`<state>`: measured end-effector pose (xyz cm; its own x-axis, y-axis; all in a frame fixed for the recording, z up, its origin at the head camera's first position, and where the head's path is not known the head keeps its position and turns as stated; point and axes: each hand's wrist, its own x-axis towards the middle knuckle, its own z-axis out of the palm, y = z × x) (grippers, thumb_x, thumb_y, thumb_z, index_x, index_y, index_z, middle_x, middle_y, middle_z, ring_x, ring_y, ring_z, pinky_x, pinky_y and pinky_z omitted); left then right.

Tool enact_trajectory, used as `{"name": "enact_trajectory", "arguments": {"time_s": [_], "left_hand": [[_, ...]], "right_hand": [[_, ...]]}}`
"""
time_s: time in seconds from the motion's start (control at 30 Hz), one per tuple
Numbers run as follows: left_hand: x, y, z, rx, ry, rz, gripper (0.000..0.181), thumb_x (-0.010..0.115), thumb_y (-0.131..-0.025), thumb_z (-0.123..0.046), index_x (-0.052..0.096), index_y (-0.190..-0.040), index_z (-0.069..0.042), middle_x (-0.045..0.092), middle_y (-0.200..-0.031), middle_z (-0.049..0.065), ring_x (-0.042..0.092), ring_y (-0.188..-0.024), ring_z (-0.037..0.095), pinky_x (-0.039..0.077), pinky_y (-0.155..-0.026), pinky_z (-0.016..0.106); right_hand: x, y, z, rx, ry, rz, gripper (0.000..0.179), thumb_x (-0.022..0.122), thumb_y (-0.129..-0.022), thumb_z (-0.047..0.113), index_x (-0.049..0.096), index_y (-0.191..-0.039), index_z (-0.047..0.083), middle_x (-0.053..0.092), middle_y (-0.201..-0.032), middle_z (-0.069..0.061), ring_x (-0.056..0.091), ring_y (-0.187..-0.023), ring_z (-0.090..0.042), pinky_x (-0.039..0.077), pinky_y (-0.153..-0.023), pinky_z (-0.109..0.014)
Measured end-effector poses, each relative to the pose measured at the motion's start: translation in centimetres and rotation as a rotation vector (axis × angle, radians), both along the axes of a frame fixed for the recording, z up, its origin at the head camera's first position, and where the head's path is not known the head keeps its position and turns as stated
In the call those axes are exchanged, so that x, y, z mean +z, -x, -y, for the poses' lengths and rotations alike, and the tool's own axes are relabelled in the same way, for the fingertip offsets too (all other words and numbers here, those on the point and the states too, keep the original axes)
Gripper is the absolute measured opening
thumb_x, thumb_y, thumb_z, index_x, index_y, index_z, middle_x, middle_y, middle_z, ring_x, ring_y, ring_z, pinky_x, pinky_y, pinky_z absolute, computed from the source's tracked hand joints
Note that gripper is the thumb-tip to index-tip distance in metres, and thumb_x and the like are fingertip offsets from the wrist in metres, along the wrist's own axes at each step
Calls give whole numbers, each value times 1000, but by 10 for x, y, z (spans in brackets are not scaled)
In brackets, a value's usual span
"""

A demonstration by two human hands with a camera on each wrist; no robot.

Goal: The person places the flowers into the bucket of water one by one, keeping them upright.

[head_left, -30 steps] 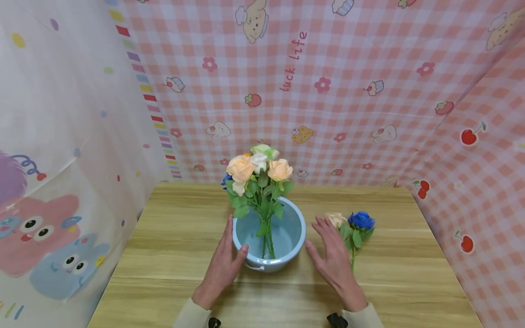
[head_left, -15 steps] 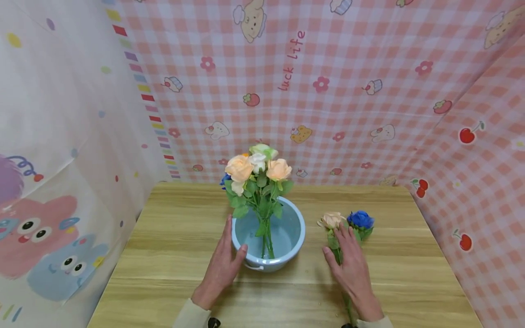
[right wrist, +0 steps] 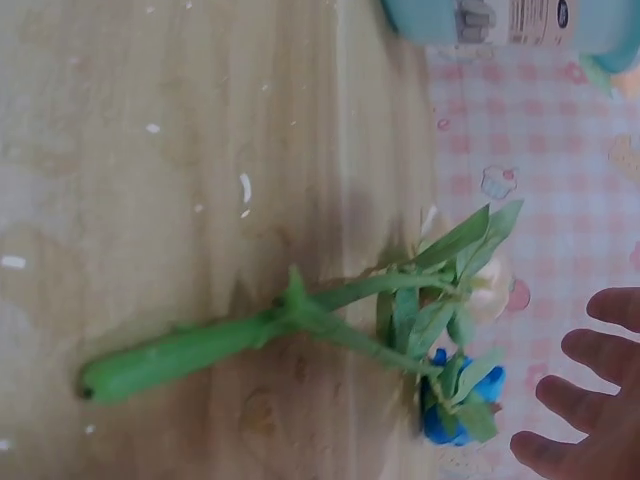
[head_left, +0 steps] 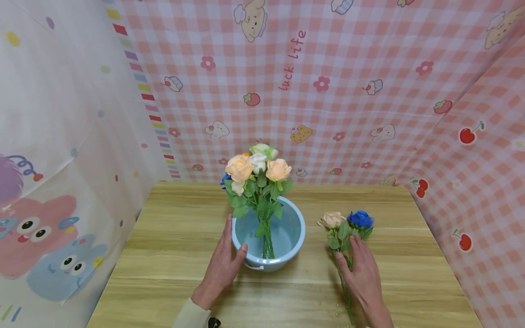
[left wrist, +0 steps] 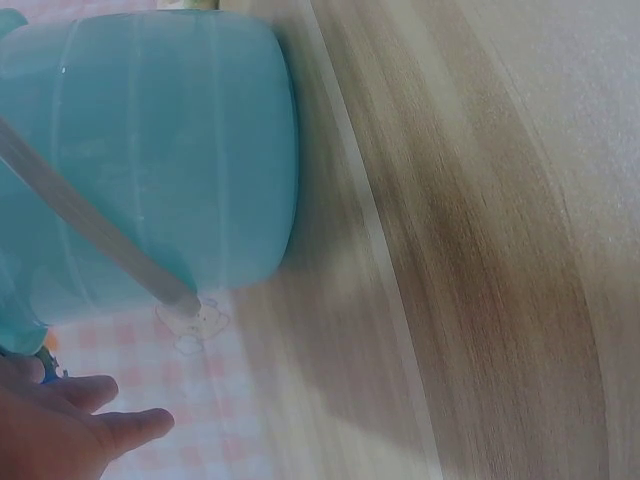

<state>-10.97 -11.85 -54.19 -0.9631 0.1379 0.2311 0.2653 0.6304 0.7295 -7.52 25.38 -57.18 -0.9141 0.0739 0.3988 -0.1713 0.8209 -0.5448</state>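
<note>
A light blue bucket point(head_left: 301, 234) stands mid-table with artificial roses point(head_left: 239, 168) upright in it, peach, white and pale green at the front. At its left side is my left hand point(head_left: 221, 266), fingers extended along the wall and thumb near the rim. The left wrist view shows the bucket's wall and handle point(left wrist: 100, 225) with these fingers beside it. My right hand point(head_left: 363, 275) is over the stems of a peach rose point(head_left: 332, 220) and a blue rose point(head_left: 361, 219) lying on the table. Its fingers look spread and hold nothing in the right wrist view, where a green stem point(right wrist: 190, 358) forks.
The wooden table point(head_left: 176, 228) meets a pink checked cloth point(head_left: 352, 105) at the back. Another patterned cloth point(head_left: 61, 114) hangs on the left. Small pale specks point(right wrist: 246, 188) lie on the tabletop near the stem.
My right hand has moved away from the bucket, rightward and toward me, over the loose roses' stems, uncovering the peach bloom. My left hand has stayed by the bucket.
</note>
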Motion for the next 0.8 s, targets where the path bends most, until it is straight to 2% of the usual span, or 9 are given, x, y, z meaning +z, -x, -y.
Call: {"name": "enact_trajectory", "arguments": {"time_s": [0.13, 0.4, 0.5, 0.57, 0.8], "left_hand": [[0, 0, 0, -3, -2, -5, 83, 49, -106, -45, 5, -167, -10, 6, -173, 7, 21, -155, 39, 25, -120, 59], [0, 0, 0, -3, 3, -17, 82, 48, -106, -44, 6, -167, -7, 6, -173, 9, 24, -153, 42, 26, -120, 59], [0, 0, 1, -4, 1, -10, 83, 48, -106, -45, 5, -167, -9, 6, -173, 8, 22, -154, 41, 25, -120, 58], [1, 0, 1, -6, 0, -8, 83, 48, -106, -45, 5, -168, -10, 6, -173, 8, 21, -155, 40, 25, -121, 57], [1, 0, 0, -3, 10, -4, 84, 49, -106, -46, 6, -167, -8, 6, -174, 7, 21, -155, 38, 25, -121, 56]], "right_hand": [[-3, -3, -5, -31, 34, 58, 65, 61, -102, 32, 47, -146, -13, 42, -154, -33, 39, -139, -54, 31, -113, -65], [-4, -7, -10, -112, 149, 261, 71, 51, -108, 41, 34, -156, -8, 30, -161, -34, 29, -145, -55, 24, -117, -69], [-5, -7, -12, -146, 192, 307, 70, 49, -109, 40, 31, -158, -6, 30, -160, -34, 28, -146, -54, 23, -118, -68], [-6, -8, -12, -169, 223, 326, 69, 49, -109, 39, 31, -158, -6, 32, -159, -34, 31, -144, -54, 25, -117, -68], [-12, -5, -14, -249, 388, 388, 68, 49, -109, 35, 31, -156, -12, 45, -147, -36, 52, -129, -51, 43, -107, -62]]}}
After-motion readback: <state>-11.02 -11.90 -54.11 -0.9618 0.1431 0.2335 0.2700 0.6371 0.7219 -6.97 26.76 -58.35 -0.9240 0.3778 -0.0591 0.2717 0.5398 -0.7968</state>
